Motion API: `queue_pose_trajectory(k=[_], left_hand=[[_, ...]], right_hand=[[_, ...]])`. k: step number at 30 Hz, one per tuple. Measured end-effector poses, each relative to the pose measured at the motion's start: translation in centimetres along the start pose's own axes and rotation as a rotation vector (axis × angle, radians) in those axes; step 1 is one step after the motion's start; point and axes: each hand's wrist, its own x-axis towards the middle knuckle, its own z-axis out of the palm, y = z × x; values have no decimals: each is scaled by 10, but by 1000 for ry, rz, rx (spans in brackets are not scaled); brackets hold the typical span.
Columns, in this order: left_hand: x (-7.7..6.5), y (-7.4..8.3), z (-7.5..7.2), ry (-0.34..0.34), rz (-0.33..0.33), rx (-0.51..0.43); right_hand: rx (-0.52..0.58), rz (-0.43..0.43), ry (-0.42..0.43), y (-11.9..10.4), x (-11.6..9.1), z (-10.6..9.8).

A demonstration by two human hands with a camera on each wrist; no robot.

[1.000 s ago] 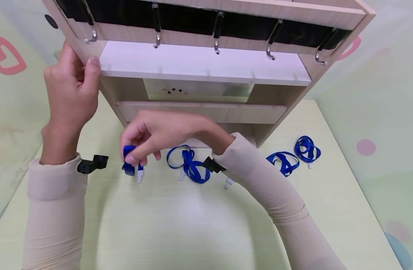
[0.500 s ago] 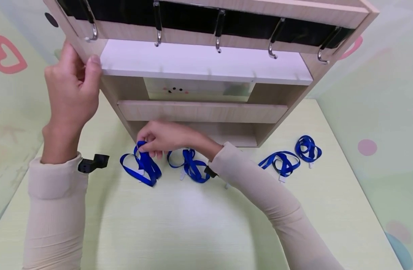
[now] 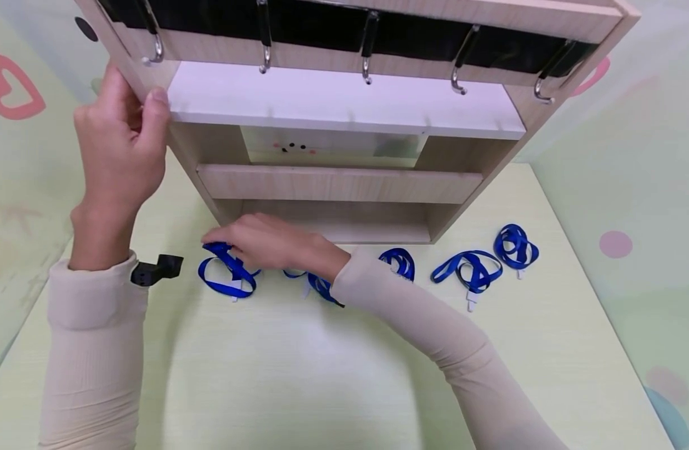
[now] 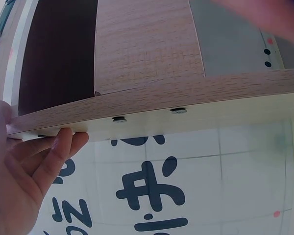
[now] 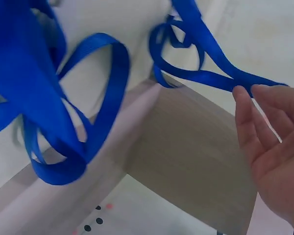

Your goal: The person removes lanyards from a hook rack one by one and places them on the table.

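My left hand (image 3: 122, 144) grips the left side panel of a pale wooden shelf unit (image 3: 339, 185). In the left wrist view, its fingers (image 4: 54, 156) reach around the panel's edge (image 4: 152, 95). Low at the unit's front left corner, my right hand (image 3: 268, 240) pinches one end of a blue lanyard (image 3: 234, 269). The lanyard's loop and pale clip (image 3: 236, 287) spread over the tabletop just below the hand. The right wrist view has the ribbon (image 5: 201, 76) running to the fingertips, with a second blue lanyard (image 5: 110, 98) large in front.
Several metal hooks (image 3: 367, 69) stick out from a black strip (image 3: 316, 28) along the unit's top. More lanyards lie to the right on the table (image 3: 299, 387): one partly under my forearm (image 3: 322, 287), others at centre (image 3: 401, 261) and right (image 3: 474, 272), (image 3: 514, 247).
The right hand has lowered toward the table and, after a shift right, moved back left. The lanyard, bunched in the fingers before, now spreads in a loop. The left hand keeps its grip.
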Motion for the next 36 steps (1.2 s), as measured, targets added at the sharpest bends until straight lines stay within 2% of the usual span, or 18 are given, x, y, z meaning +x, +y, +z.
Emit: queue_pose_trajectory(k=[6,8,11,15,18,23,30,36], left_hand=[[0,-1,1,10,-29,-10],[0,-1,1,16,-28,-15],[0,0,1,20,-21,-21],[-1,1,0,16,2,-28],[-1,1,0,13,12,-26],[-2,-1,0,10,34,-17],[-1,0,1,22,-18,-23],[-1,0,1,22,-6,-24]], right_hand=[[-537,-112,-105,-7,0,24],[-663,-147,-145,-7,-1,32],[-768,-185,-200,-6,-3,45],[-809,-204,-294,-3,-8,61],[-823,-207,-323,-1,-10,67],[-837,-213,-269,1,-11,66],[-769,-230,-123,3,-13,56],[-673,-167,-60,6,-22,41]])
